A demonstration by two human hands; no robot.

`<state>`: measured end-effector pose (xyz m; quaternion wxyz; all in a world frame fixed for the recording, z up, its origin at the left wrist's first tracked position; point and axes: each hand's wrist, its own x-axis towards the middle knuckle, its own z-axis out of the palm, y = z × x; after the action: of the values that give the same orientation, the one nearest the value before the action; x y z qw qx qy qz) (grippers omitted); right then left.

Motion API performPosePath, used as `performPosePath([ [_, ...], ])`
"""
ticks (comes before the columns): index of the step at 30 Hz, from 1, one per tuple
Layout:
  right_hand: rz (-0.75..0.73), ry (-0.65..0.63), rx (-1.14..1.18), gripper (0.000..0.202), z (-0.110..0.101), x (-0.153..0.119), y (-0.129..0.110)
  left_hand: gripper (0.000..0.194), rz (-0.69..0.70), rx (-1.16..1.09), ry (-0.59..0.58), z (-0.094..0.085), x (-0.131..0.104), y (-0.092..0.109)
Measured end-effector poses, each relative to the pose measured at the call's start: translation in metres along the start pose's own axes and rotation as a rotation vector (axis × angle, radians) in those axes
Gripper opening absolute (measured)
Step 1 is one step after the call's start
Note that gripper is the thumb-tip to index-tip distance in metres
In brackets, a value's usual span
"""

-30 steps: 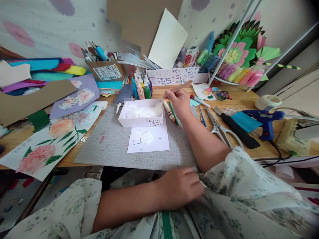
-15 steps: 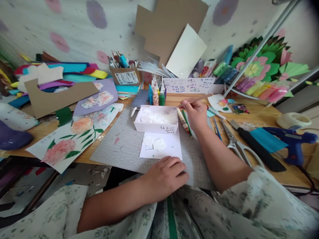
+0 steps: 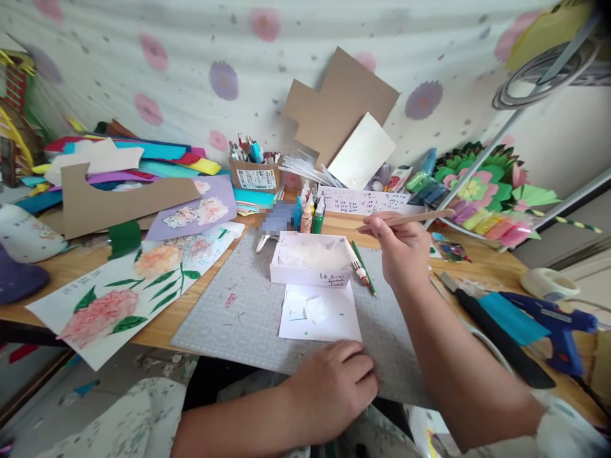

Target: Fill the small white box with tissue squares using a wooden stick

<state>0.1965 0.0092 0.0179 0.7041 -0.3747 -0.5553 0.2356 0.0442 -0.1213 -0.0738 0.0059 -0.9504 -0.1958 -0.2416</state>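
My right hand is raised over the right side of the mat, pinching a slim light-brown stick-like tool. Its thin tip points left, above the back right of a white open box with white fluffy or powdery stuff inside. In front of the box lies a sheet of white paper with a small white piece and green bits on it. My left hand rests palm down at the mat's front edge, fingers curled together. Nothing shows in it, though its palm is hidden.
Under the box lies a grey cutting mat. Pens lie right of the box, squeeze bottles stand behind. At right are a black-handled knife and a blue glue gun; at left, a flower picture.
My right hand has lifted the stick-like tool up and away from the box's right edge. The view has shifted, so the box and mat appear lower. My left hand stays at the mat's front edge.
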Motion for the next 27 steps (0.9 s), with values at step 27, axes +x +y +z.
performPosePath([
  [27,0.263,0.017,-0.054,0.017,-0.005,-0.001,0.083,0.024,-0.482,0.009,-0.155,-0.056,0.003,-0.077],
])
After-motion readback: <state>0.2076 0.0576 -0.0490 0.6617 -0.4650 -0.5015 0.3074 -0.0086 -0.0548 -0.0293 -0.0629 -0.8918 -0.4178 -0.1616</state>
